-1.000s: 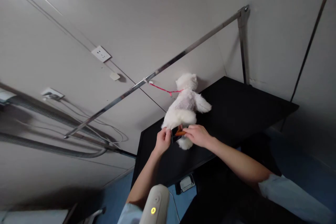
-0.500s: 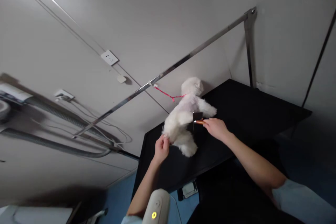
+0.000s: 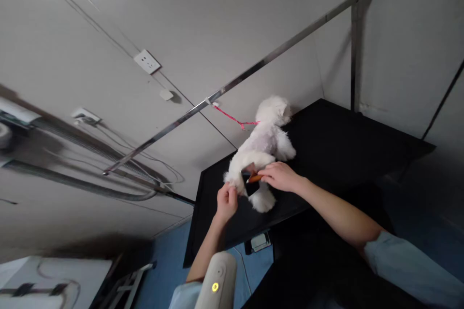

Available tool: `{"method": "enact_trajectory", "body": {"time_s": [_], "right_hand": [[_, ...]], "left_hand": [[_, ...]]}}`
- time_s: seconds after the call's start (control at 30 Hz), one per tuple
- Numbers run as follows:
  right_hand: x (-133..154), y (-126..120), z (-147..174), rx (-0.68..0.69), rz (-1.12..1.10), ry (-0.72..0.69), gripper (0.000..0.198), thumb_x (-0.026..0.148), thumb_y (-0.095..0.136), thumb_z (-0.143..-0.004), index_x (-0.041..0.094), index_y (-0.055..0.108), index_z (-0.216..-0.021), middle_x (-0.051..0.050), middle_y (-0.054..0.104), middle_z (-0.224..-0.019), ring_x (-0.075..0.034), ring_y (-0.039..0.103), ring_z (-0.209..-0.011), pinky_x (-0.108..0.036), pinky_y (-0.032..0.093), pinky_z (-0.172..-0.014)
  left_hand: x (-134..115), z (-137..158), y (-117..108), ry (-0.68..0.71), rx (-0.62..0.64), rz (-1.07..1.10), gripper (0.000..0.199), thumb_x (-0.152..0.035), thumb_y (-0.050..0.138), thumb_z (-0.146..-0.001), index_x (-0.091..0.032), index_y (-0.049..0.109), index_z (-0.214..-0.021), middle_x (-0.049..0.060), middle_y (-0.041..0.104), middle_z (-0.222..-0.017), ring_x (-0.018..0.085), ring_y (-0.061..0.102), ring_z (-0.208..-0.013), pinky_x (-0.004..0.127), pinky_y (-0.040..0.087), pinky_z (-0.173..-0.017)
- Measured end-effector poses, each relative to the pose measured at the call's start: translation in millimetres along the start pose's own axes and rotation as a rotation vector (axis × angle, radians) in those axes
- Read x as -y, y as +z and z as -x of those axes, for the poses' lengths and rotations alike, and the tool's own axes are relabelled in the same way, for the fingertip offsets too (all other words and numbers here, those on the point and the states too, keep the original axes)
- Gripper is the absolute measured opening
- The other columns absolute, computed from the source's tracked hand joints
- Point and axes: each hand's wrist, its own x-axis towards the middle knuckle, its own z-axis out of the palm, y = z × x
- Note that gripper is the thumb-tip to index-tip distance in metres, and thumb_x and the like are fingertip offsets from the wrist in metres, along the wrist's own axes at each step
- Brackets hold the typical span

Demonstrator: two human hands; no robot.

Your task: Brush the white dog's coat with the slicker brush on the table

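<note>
A fluffy white dog [image 3: 266, 140] stands on a black grooming table [image 3: 326, 149], its head away from me. A pink-red lead [image 3: 232, 117] runs from its neck to a metal bar. My left hand [image 3: 227, 201] is closed in a pinch on the fur at the dog's rear; whether that is a leg or the tail I cannot tell. My right hand [image 3: 281, 176] grips the orange-brown handle of a slicker brush [image 3: 255, 179]. The brush's dark flat head is at the dog's hindquarters, its bristles hidden.
The metal grooming bar [image 3: 253, 68] crosses above the table, with an upright post [image 3: 355, 58] at the right. A pale rounded device with a yellow light [image 3: 217, 282] stands in front, near my left forearm. Hoses [image 3: 79, 188], cords and sockets [image 3: 147, 61] line the wall.
My right hand has moved left with the slicker brush, from beside the dog's flank to its hindquarters. My left hand keeps its pinch on the rear. The view has shifted slightly.
</note>
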Motion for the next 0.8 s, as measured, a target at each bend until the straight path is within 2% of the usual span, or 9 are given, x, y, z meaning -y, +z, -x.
{"method": "enact_trajectory", "body": {"time_s": [0.07, 0.23, 0.4, 0.43, 0.57, 0.6, 0.7, 0.73, 0.8], "right_hand": [[2, -1, 0, -0.019, 0.048, 0.088, 0.027, 0.030, 0.055, -0.099, 0.025, 0.078, -0.114, -0.007, 0.077, -0.099, -0.022, 0.068, -0.092, -0.033, 0.045, -0.084], [8, 0, 9, 0.068, -0.008, -0.086, 0.025, 0.033, 0.057, -0.098, 0.029, 0.077, -0.113, -0.003, 0.077, -0.097, -0.020, 0.068, -0.093, -0.030, 0.046, -0.083], [22, -1, 28, 0.005, 0.105, 0.196, 0.026, 0.030, 0.052, -0.101, 0.023, 0.077, -0.105, -0.006, 0.077, -0.097, -0.021, 0.069, -0.089, -0.032, 0.045, -0.081], [27, 0, 30, 0.000, 0.097, 0.190, 0.026, 0.030, 0.052, -0.101, 0.023, 0.076, -0.106, -0.006, 0.077, -0.096, -0.021, 0.069, -0.089, -0.031, 0.045, -0.081], [37, 8, 28, 0.052, 0.004, 0.013, 0.023, 0.033, 0.056, -0.100, 0.027, 0.076, -0.109, -0.004, 0.077, -0.102, -0.020, 0.069, -0.096, -0.030, 0.045, -0.086], [38, 10, 29, 0.049, 0.015, 0.050, 0.024, 0.034, 0.054, -0.100, 0.027, 0.076, -0.109, -0.004, 0.077, -0.104, -0.020, 0.069, -0.097, -0.030, 0.046, -0.085], [40, 14, 35, 0.039, 0.129, 0.325, 0.030, 0.032, 0.048, -0.102, 0.022, 0.076, -0.105, -0.008, 0.077, -0.101, -0.022, 0.071, -0.092, -0.031, 0.046, -0.078], [42, 14, 38, 0.043, 0.162, 0.374, 0.031, 0.032, 0.048, -0.103, 0.020, 0.076, -0.103, -0.010, 0.077, -0.098, -0.023, 0.071, -0.089, -0.032, 0.046, -0.077], [48, 15, 44, 0.054, 0.160, 0.294, 0.029, 0.032, 0.050, -0.102, 0.020, 0.076, -0.105, -0.010, 0.077, -0.096, -0.024, 0.071, -0.091, -0.033, 0.046, -0.081]], "left_hand": [[0, 3, 3, 0.012, 0.015, -0.009, 0.043, -0.042, 0.048, -0.094, -0.020, 0.044, -0.057, -0.002, 0.045, -0.052, 0.010, 0.041, -0.047, 0.022, 0.033, -0.046], [1, 11, 5, 0.042, -0.049, 0.001, 0.044, -0.040, 0.046, -0.095, -0.021, 0.041, -0.056, -0.003, 0.041, -0.050, 0.009, 0.036, -0.045, 0.023, 0.028, -0.044], [1, 24, 4, -0.025, -0.065, 0.020, 0.045, -0.042, 0.050, -0.093, -0.021, 0.038, -0.055, -0.004, 0.037, -0.048, 0.008, 0.032, -0.043, 0.022, 0.025, -0.043], [1, 25, 4, -0.049, -0.093, 0.021, 0.046, -0.043, 0.050, -0.093, -0.021, 0.038, -0.055, -0.005, 0.036, -0.048, 0.008, 0.031, -0.043, 0.022, 0.025, -0.043], [-3, 27, -2, -0.095, -0.211, 0.023, 0.047, -0.049, 0.052, -0.091, -0.021, 0.040, -0.055, -0.004, 0.038, -0.048, 0.009, 0.033, -0.044, 0.023, 0.027, -0.043], [-5, 27, -4, -0.104, -0.226, 0.022, 0.048, -0.050, 0.052, -0.091, -0.022, 0.039, -0.055, -0.004, 0.038, -0.049, 0.009, 0.033, -0.044, 0.023, 0.027, -0.043], [-7, 30, -6, -0.141, -0.203, 0.026, 0.050, -0.051, 0.053, -0.090, -0.022, 0.035, -0.053, -0.005, 0.033, -0.049, 0.009, 0.030, -0.045, 0.023, 0.024, -0.043], [-7, 32, -6, -0.156, -0.186, 0.034, 0.050, -0.052, 0.053, -0.089, -0.022, 0.034, -0.053, -0.005, 0.033, -0.049, 0.008, 0.029, -0.045, 0.023, 0.024, -0.043], [-9, 36, -6, -0.180, -0.162, 0.056, 0.051, -0.053, 0.053, -0.089, -0.022, 0.035, -0.054, -0.005, 0.033, -0.048, 0.009, 0.029, -0.044, 0.023, 0.023, -0.043]]}}
